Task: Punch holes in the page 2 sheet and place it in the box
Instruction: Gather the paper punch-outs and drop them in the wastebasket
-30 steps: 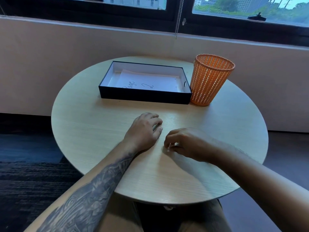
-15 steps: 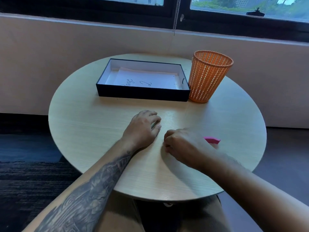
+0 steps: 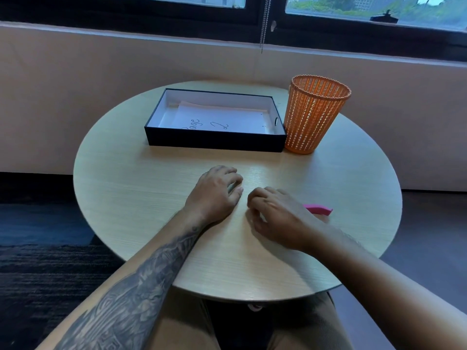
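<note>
Resting, head view: left hand (image 3: 214, 195) loose, empty | right hand (image 3: 275, 218) curled, contents unclear | white "Page 2" paper sheet (image 3: 222, 120) inside black rectangular box (image 3: 214, 142), round wooden table (image 3: 126, 185) far edge | placement seemingly done; next: withdraw hands.

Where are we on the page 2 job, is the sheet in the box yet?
Nearly done, it seems. The page 2 sheet lies inside the box; dark marks near its right edge may be holes, too small to confirm. Left hand and right hand rest on the table, holding nothing. No step visibly remains.
</note>
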The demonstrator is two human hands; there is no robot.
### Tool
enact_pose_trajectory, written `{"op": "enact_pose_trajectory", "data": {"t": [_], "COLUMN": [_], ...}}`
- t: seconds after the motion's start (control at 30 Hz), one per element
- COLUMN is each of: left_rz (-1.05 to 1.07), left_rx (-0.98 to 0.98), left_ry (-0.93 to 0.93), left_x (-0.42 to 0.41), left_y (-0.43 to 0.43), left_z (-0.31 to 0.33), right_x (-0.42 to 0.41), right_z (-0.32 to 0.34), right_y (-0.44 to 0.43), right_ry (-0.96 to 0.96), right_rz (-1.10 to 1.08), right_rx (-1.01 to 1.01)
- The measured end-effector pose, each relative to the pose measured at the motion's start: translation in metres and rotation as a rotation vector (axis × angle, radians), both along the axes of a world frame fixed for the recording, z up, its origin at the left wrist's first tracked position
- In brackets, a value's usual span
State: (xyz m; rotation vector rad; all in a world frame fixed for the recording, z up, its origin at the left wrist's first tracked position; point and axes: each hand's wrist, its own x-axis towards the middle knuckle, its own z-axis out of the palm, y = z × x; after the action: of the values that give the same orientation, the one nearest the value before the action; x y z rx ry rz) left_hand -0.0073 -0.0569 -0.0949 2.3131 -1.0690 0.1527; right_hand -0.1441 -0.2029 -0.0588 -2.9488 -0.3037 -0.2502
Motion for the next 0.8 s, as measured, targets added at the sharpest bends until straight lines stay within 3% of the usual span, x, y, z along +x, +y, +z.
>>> {"op": "enact_pose_trajectory", "data": {"t": [0.17, 0.37, 0.8], "left_rz": [0.000, 0.000, 0.000], "left_rx": [0.000, -0.002, 0.006], "left_ry": [-0.013, -0.021, -0.019], "left_x": [0.000, -0.001, -0.001], "left_y": [0.000, 0.000, 0.000], "left_z": [0.000, 0.001, 0.002], "right_x": [-0.004, -0.009, 0.001], "right_z": [-0.001, 0.001, 0.015], "right_y": [-0.019, -0.011, -0.002], "right_ry": [-0.014, 0.023, 0.061], "right_rz": [-0.082, -0.035, 0.048], "right_rx": [0.282, 0.286, -0.119]}}
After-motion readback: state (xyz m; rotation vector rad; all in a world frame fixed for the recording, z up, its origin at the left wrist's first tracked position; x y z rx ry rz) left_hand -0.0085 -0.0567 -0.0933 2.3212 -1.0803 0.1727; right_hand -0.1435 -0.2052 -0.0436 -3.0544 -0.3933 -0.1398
